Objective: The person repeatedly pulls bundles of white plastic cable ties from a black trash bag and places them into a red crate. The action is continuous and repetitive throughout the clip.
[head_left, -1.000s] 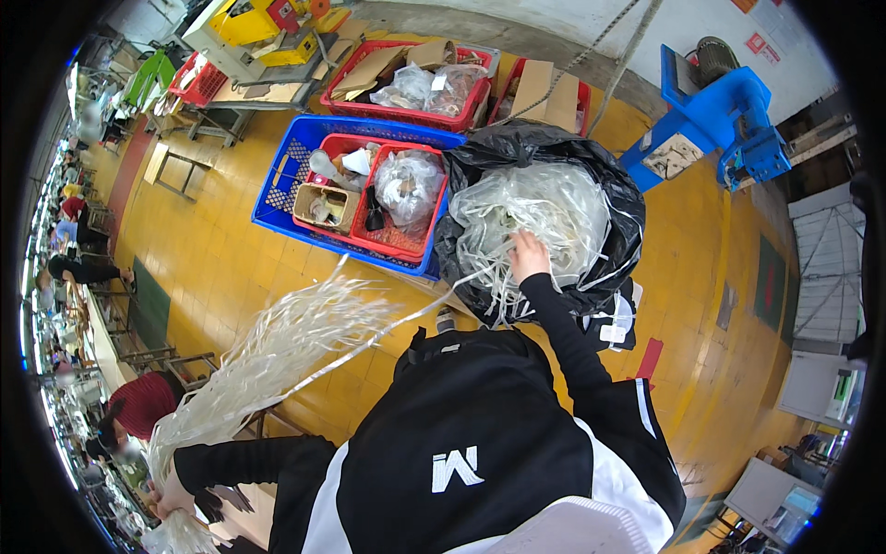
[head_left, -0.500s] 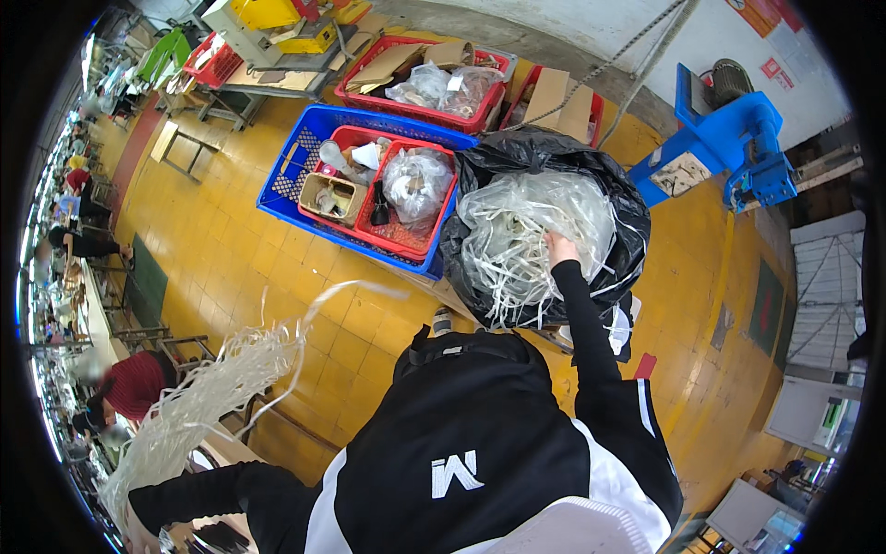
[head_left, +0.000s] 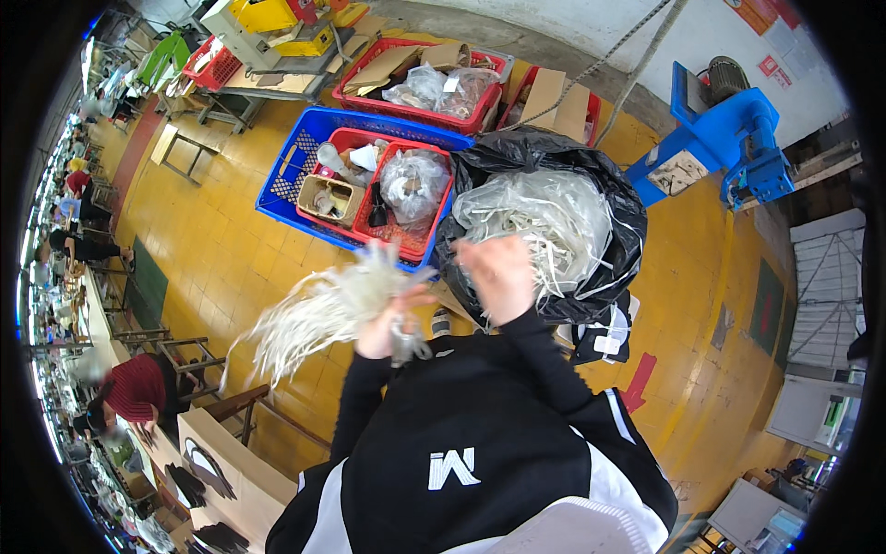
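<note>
- In front of the chest, the left hand (head_left: 386,325) is closed around a bundle of pale, thin plastic strips (head_left: 318,309), lifted clear.
- The right hand (head_left: 501,275), blurred, hovers beside the black plastic bag (head_left: 616,198); its grip is unclear.
- Many strips seem left inside.

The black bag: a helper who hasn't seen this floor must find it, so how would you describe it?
On the yellow tiled floor, right of the blue crate, stands the black bag. It gapes open, stuffed with pale plastic strips. The neighbouring crates are stiff, red or blue; it alone is soft and black.
</note>
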The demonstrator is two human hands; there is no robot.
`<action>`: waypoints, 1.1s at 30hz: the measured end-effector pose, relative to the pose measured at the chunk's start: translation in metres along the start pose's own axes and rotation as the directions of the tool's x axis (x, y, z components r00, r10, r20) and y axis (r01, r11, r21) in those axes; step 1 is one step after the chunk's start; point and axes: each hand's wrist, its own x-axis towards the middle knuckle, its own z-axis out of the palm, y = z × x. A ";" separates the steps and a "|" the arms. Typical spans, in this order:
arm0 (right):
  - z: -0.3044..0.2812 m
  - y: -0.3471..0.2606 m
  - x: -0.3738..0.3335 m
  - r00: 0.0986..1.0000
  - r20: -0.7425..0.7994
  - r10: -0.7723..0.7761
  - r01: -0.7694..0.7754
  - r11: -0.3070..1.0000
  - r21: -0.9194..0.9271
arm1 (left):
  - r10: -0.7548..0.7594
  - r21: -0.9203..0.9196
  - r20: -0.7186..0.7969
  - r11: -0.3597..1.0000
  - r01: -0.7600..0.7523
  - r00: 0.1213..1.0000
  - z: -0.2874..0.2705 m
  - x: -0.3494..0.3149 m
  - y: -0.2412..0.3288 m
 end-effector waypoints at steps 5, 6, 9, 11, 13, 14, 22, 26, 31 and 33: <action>0.020 -0.037 -0.025 0.979 0.201 -0.027 -0.015 0.979 0.204 | -0.043 -0.402 -0.116 0.916 -0.007 0.992 0.017 0.019 0.010; 0.017 -0.035 -0.029 0.965 0.259 -0.029 -0.032 0.973 0.227 | 0.024 -0.452 -0.179 0.886 -0.104 0.984 -0.008 0.023 0.008; 0.011 -0.009 -0.049 0.921 0.378 -0.096 0.034 0.985 0.166 | 0.294 -0.391 -0.259 0.839 -0.378 0.920 -0.073 0.014 0.038; 0.010 0.014 -0.071 0.887 0.460 -0.033 -0.027 0.992 0.123 | 0.327 -0.309 -0.312 0.853 -0.421 0.892 -0.073 0.002 0.065; 0.005 0.017 -0.076 0.904 0.428 0.007 -0.036 0.998 0.059 | 0.290 -0.299 -0.249 0.884 -0.358 0.924 -0.078 -0.004 0.070; 0.002 0.014 -0.074 0.932 0.361 0.038 -0.073 0.994 0.082 | 0.278 -0.244 -0.258 0.908 -0.341 0.925 -0.070 -0.006 0.072; 0.000 -0.010 -0.045 0.695 0.531 0.484 -0.712 0.359 0.604 | 0.127 -0.076 -0.119 0.988 -0.137 0.985 -0.026 -0.002 0.030; 0.022 -0.026 -0.028 0.857 0.269 0.440 -0.505 0.612 0.608 | 0.118 0.020 0.050 0.993 -0.119 0.992 0.011 -0.004 0.013; 0.026 -0.044 -0.034 0.861 0.443 0.249 -0.443 0.793 0.418 | 0.161 -0.318 -0.151 0.926 -0.202 0.975 0.005 0.002 0.027; 0.031 -0.030 -0.048 0.839 0.446 0.312 -0.481 0.809 0.338 | 0.290 -0.285 -0.265 0.887 -0.362 0.920 -0.013 -0.003 0.046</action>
